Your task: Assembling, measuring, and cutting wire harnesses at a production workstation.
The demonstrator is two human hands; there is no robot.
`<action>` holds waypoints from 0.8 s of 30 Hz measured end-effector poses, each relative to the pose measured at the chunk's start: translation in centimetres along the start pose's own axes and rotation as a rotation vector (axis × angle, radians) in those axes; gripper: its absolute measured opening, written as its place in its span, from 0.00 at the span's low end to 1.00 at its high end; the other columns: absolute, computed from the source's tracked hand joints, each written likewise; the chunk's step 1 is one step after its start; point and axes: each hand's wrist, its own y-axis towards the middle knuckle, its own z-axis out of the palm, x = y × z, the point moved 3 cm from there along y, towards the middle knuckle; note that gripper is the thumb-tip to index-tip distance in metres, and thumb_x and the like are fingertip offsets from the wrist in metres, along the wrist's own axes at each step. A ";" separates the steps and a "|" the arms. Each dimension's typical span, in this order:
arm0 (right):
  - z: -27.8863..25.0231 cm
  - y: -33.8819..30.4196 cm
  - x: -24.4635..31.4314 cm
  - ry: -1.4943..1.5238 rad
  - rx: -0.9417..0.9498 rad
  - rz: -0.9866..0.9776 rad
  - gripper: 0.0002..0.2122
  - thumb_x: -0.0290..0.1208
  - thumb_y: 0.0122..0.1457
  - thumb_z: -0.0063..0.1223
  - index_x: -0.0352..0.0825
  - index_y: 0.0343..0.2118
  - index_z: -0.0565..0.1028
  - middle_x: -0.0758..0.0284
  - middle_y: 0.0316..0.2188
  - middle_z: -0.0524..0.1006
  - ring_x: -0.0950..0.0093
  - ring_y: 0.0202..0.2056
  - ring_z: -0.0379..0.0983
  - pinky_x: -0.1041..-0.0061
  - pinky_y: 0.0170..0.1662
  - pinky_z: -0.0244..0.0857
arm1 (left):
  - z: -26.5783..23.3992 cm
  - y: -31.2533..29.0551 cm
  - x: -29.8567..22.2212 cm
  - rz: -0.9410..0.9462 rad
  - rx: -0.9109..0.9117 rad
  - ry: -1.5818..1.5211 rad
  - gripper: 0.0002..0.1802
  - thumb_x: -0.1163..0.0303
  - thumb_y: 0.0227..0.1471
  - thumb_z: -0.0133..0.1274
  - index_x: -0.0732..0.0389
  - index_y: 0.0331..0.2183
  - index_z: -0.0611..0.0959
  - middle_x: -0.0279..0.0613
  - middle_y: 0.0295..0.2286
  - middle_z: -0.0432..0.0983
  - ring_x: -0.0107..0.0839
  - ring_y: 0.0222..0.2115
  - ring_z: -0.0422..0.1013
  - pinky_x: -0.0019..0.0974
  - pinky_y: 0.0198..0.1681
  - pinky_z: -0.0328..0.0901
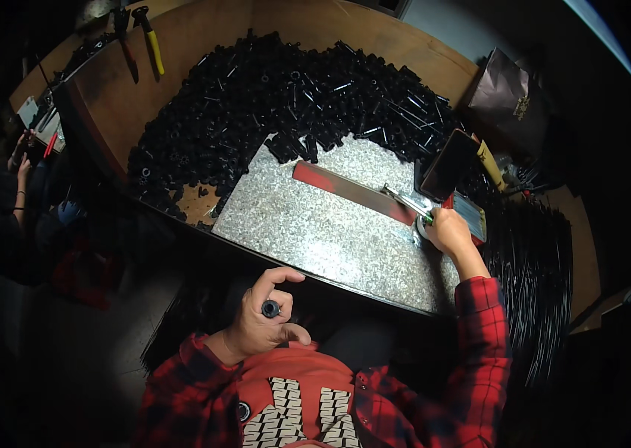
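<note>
In front of my body, my left hand has its curled fingers round a short black hollow tube, whose open end faces up. The thumb and index finger of that hand are spread apart. My right hand grips a slim metal hand tool with a bit of green near the fingers; its exact kind is unclear. The tool's tip crosses a long flat bar, red at the ends and grey-brown between. That bar lies on a speckled stone slab. A small round container is partly hidden beside my right hand.
A large heap of black tubular parts lies behind the slab, against a curved wooden wall. A dark phone-like screen leans at the right. Long thin black rods lie beyond it. Yellow-handled pliers hang at left. Another person's hand shows at far left.
</note>
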 end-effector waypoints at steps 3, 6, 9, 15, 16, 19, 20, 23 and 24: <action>-0.4 -0.2 0.0 0.048 0.005 0.025 0.10 0.31 0.47 0.53 0.29 0.31 0.75 0.49 0.29 0.77 0.53 0.36 0.74 0.59 0.41 0.67 | -0.1 -0.1 0.2 -0.008 0.002 -0.012 0.47 0.50 0.33 0.67 0.68 0.47 0.63 0.25 0.12 0.55 0.13 0.15 0.56 0.19 0.20 0.51; -0.5 -0.4 -0.6 0.114 -0.109 0.027 0.10 0.30 0.48 0.53 0.29 0.31 0.74 0.49 0.29 0.77 0.52 0.36 0.74 0.59 0.42 0.67 | -0.1 0.0 0.4 -0.005 -0.007 -0.005 0.46 0.52 0.34 0.67 0.68 0.48 0.63 0.25 0.13 0.56 0.13 0.15 0.56 0.19 0.20 0.51; -0.9 -0.4 -1.0 0.175 -0.140 0.055 0.10 0.30 0.49 0.53 0.28 0.31 0.73 0.49 0.29 0.76 0.51 0.36 0.73 0.58 0.42 0.66 | -0.1 0.1 0.9 0.013 -0.009 -0.005 0.46 0.53 0.34 0.67 0.67 0.48 0.63 0.25 0.13 0.56 0.13 0.15 0.56 0.19 0.20 0.51; -1.0 -0.9 -1.5 0.289 -0.141 0.126 0.10 0.30 0.50 0.53 0.29 0.31 0.73 0.47 0.28 0.75 0.50 0.35 0.72 0.57 0.40 0.65 | 0.2 0.1 1.0 0.020 -0.022 -0.021 0.46 0.53 0.33 0.67 0.67 0.47 0.63 0.25 0.13 0.57 0.13 0.15 0.56 0.19 0.20 0.51; -1.0 -1.1 -1.7 0.320 -0.161 0.135 0.09 0.30 0.51 0.52 0.29 0.31 0.73 0.47 0.29 0.75 0.49 0.35 0.71 0.57 0.39 0.66 | 0.2 0.1 1.1 -0.001 -0.027 -0.026 0.46 0.53 0.33 0.67 0.67 0.47 0.63 0.25 0.13 0.57 0.13 0.15 0.57 0.19 0.20 0.51; -1.7 -2.3 -1.3 0.529 -0.245 0.159 0.07 0.30 0.55 0.50 0.30 0.28 0.72 0.54 0.21 0.75 0.55 0.25 0.72 0.63 0.30 0.66 | 0.4 0.3 1.2 0.025 -0.029 -0.009 0.47 0.52 0.33 0.68 0.67 0.48 0.63 0.25 0.13 0.58 0.13 0.15 0.57 0.19 0.20 0.51; -1.6 -2.4 -0.3 0.540 -0.237 0.146 0.07 0.30 0.55 0.50 0.30 0.28 0.72 0.54 0.21 0.75 0.55 0.25 0.72 0.63 0.30 0.66 | 0.4 0.1 1.0 0.017 -0.042 0.003 0.47 0.52 0.33 0.68 0.67 0.48 0.63 0.25 0.13 0.58 0.13 0.15 0.57 0.19 0.20 0.51; -1.9 -5.1 4.2 1.784 0.062 0.099 0.05 0.29 0.59 0.49 0.34 0.29 0.69 0.71 0.18 0.66 0.77 0.20 0.64 0.76 0.24 0.62 | 0.9 0.6 0.6 -0.003 -0.028 0.050 0.48 0.52 0.33 0.68 0.67 0.50 0.64 0.24 0.12 0.58 0.13 0.15 0.56 0.19 0.20 0.51; -2.6 -6.3 6.3 1.952 0.099 0.060 0.05 0.29 0.59 0.48 0.36 0.30 0.68 0.74 0.20 0.64 0.82 0.21 0.61 0.79 0.24 0.61 | 1.3 0.9 0.3 0.014 0.011 0.066 0.48 0.53 0.33 0.68 0.67 0.51 0.64 0.24 0.12 0.57 0.12 0.15 0.55 0.19 0.20 0.51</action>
